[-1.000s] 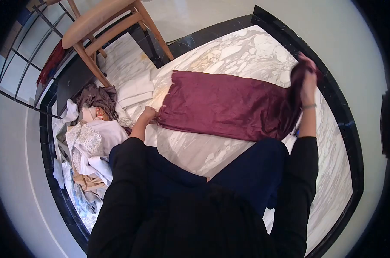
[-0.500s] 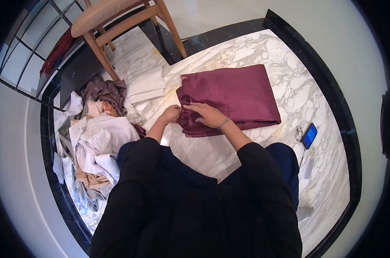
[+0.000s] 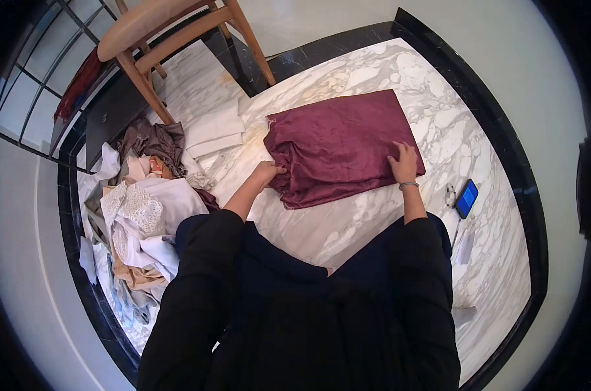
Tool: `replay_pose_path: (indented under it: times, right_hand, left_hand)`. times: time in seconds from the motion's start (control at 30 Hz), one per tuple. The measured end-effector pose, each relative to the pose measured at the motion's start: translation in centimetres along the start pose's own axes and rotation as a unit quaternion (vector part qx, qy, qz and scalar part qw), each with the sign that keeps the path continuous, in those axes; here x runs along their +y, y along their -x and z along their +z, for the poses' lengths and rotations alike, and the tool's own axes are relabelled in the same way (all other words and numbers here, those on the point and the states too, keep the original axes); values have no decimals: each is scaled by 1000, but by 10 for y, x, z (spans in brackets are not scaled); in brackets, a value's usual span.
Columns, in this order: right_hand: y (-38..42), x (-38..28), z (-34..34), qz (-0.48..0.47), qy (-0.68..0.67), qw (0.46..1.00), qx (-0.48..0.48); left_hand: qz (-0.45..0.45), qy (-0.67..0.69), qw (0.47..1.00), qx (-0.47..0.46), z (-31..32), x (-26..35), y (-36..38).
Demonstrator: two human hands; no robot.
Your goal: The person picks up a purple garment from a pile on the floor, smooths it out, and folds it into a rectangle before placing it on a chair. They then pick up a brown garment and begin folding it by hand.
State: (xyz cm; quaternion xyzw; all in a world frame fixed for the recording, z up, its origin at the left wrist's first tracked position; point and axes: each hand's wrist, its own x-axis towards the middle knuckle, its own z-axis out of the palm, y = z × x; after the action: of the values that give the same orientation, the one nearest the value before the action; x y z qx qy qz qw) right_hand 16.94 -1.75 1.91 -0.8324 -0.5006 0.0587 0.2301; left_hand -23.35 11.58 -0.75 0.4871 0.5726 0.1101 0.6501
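A folded maroon satiny cloth point(image 3: 347, 140) lies on the marble floor in front of me, its left end gathered and wrinkled. My left hand point(image 3: 268, 173) is closed on the near left edge of this cloth, fingers partly hidden by it. Toward the cloth's right edge, my right hand point(image 3: 405, 161) rests on top with its fingers spread. The kind of garment or cover does not show.
On the left is a heap of crumpled clothes point(image 3: 152, 215), with a folded white cloth point(image 3: 215, 130) behind it. A wooden chair point(image 3: 178, 62) stands at the back left. A phone point(image 3: 466, 199) lies at the right on the marble floor point(image 3: 491, 260).
My right hand has moved from the cloth's left end across to its right edge. The left hand stays at the left edge, where the cloth now shows more creases.
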Motion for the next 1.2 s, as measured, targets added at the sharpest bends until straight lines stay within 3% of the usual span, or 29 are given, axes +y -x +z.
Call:
replay_pose_path:
  times: [0.07, 0.17, 0.3, 0.33, 0.43, 0.57, 0.7, 0.77, 0.87, 0.97, 1.1, 1.2]
  right_hand:
    - [-1, 20, -1, 125, 30, 992, -2]
    - [-20, 87, 33, 217, -4, 972, -89]
    - [-10, 63, 17, 249, 17, 961, -123]
    - [-8, 54, 12, 260, 28, 959, -112]
    - [0, 47, 4, 295, 48, 951, -81]
    - [0, 52, 5, 308, 54, 948, -62]
    - [5, 38, -9, 317, 38, 947, -13]
    - [0, 67, 8, 338, -89, 937, 11]
    - [-1, 80, 11, 353, -186, 917, 18]
    - [-1, 83, 11, 407, -237, 881, 44]
    - [-3, 94, 30, 460, -306, 825, 120]
    - [-2, 85, 38, 475, -222, 831, 187]
  left_hand:
    - [3, 17, 1000, 7, 7, 6, 13]
    - [1, 64, 997, 30, 21, 4, 20]
    - [41, 17, 993, 106, 44, -31, -3]
    - [68, -280, 930, 227, 63, -9, 33]
    - [120, -330, 896, 273, 95, -5, 63]
    - [72, -302, 919, 243, 103, -11, 59]
    - [19, -223, 966, 133, 80, -12, 45]
    - [30, -219, 967, 122, 74, -20, 35]
    - [73, -444, 863, 231, 88, 12, 74]
    - [310, -474, 750, 341, 95, 19, 83]
    - [452, -462, 744, 173, 108, 5, 72]
    - [393, -536, 747, 30, 116, -19, 69]
